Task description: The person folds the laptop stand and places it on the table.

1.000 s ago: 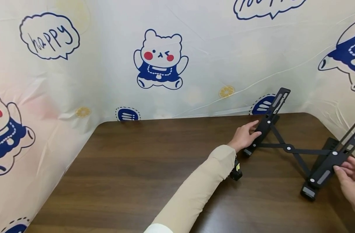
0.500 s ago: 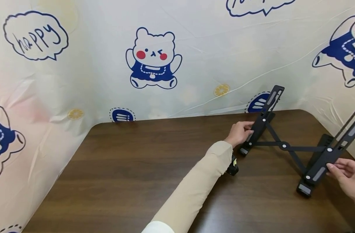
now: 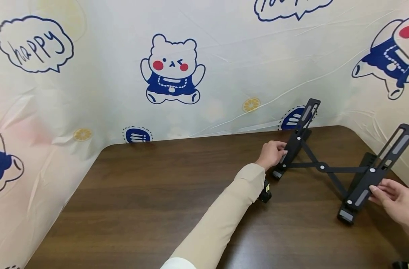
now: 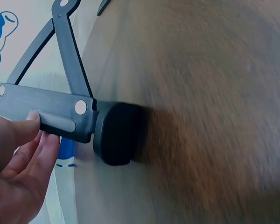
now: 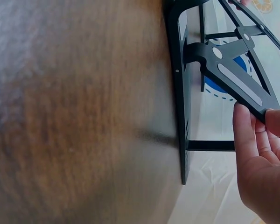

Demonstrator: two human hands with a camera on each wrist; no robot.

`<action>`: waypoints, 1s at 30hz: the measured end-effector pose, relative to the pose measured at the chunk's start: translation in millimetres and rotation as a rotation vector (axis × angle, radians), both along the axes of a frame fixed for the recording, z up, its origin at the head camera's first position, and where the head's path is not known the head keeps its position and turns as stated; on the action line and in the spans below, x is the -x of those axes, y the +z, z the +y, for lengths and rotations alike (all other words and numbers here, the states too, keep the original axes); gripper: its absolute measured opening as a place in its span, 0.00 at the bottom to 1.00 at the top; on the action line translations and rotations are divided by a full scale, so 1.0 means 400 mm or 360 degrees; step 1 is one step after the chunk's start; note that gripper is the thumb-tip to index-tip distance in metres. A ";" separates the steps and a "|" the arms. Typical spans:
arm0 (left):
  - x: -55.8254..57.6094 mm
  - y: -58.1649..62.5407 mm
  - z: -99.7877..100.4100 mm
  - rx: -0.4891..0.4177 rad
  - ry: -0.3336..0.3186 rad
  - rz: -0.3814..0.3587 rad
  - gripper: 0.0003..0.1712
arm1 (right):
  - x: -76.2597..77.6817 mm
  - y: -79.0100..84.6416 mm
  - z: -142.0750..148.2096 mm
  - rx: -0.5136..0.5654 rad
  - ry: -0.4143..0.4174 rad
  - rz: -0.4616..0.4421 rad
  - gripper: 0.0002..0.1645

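Note:
A black folding laptop stand [image 3: 345, 169] stands unfolded at the right of the table, its two slanted side arms joined by crossed bars. My left hand [image 3: 271, 154] pinches the left side arm near its lower end; in the left wrist view the thumb lies on the grey pad strip [image 4: 58, 122] with the fingers behind. At the other side my right hand [image 3: 394, 200] pinches the outer edge of the right side arm between thumb and fingers. The right wrist view shows a base bar [image 5: 179, 102] along the table and a strut [image 5: 210, 145] rising from it to the slanted arm.
The brown wooden table [image 3: 157, 209] spreads left and in front of the stand. A pale printed curtain [image 3: 224, 56] hangs along the table's back and sides, close behind the stand's raised ends. Black wrist cameras sit on both wrists.
The head view has shifted, so the scene slides left in it. My left hand sits lower along its side arm and pinches it more closely. My right hand keeps its hold; the stand stays unfolded.

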State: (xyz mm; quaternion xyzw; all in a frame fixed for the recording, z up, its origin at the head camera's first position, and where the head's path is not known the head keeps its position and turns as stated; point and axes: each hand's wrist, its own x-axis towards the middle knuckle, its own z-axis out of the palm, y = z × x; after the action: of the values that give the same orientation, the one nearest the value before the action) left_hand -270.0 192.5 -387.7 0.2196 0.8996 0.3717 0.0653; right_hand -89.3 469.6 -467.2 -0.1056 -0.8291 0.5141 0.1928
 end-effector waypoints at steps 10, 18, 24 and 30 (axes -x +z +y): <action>0.008 -0.012 -0.061 -0.0032 -0.0156 0.0054 0.13 | -0.009 0.020 -0.040 -0.0196 0.0038 -0.0195 0.14; -0.005 -0.006 -0.114 -0.0024 -0.0266 0.0079 0.13 | -0.007 0.027 -0.066 -0.0129 0.0129 -0.0048 0.08; -0.005 -0.010 -0.173 -0.0016 -0.0361 0.0072 0.14 | 0.012 0.024 -0.082 -0.0176 0.0222 -0.0107 0.14; -0.009 -0.009 -0.239 -0.0047 -0.0408 -0.0025 0.14 | 0.013 0.101 -0.166 -0.0205 0.0330 -0.0180 0.13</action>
State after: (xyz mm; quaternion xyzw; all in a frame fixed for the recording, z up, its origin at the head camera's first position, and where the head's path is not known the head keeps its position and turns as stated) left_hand -266.6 96.9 -391.2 0.3309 0.8581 0.3751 0.1161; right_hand -94.6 403.1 -426.7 -0.0354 -0.8764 0.4702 0.0980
